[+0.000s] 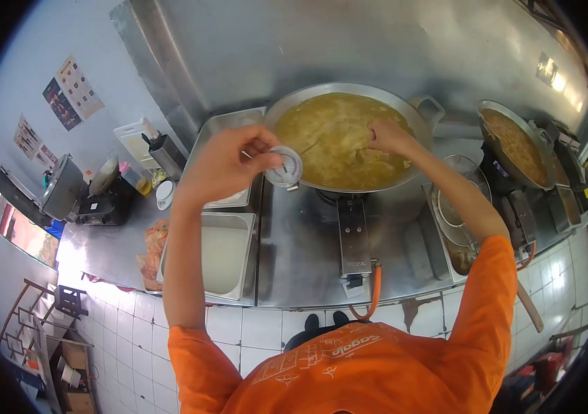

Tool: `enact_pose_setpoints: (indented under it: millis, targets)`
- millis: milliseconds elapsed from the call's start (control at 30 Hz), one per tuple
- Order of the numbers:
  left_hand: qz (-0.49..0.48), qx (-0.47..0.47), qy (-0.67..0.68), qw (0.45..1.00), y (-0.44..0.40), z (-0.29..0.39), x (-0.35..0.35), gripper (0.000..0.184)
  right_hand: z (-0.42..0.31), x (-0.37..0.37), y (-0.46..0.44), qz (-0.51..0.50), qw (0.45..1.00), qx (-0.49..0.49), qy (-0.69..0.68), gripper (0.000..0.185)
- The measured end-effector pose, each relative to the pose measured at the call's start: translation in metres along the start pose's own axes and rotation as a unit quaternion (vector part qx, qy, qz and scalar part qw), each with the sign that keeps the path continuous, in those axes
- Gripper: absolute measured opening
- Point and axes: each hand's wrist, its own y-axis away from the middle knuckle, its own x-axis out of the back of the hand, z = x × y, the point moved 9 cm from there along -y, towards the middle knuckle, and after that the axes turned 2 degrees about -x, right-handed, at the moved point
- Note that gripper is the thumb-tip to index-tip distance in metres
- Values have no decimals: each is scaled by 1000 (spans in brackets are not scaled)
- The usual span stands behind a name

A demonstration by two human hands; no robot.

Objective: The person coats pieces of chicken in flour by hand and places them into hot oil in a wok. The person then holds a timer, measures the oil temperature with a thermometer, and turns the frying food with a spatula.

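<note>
My left hand (221, 165) is closed on a dial thermometer (285, 168), pinching its round head at the left rim of a large wok (423, 145). The thermometer's thin probe points over the yellow, bubbling liquid (335, 114), which looks like hot oil; whether the tip touches it I cannot tell. Above the right part of the wok, my right hand (387, 136) is closed, its fingers bunched downward. What it grips, if anything, is hidden. Pale, foamy food (345, 143) floats just below that hand.
A gas burner (354, 238) with an orange hose (376, 290) sits under the wok. To the left are a metal pan of white liquid (228, 255) and a plastic bag (152, 255). Strainers (456, 207) and a second wok (514, 141) stand at right.
</note>
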Motion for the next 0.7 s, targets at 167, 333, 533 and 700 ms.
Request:
enact_pose_setpoints:
  millis: [167, 333, 533, 700]
  targets:
    - [-5, 13, 29, 999, 8, -8, 21, 18, 6, -4, -26, 64, 997, -41, 10, 25]
    - [7, 15, 101, 995, 10, -24, 26, 20, 7, 4, -51, 111, 994, 1, 11, 16]
    - [50, 24, 158, 986, 12, -32, 32, 25, 7, 19, -84, 140, 986, 37, 84, 15]
    - [53, 45, 180, 981, 16, -32, 29, 29, -22, 45, -96, 180, 959, 137, 171, 16]
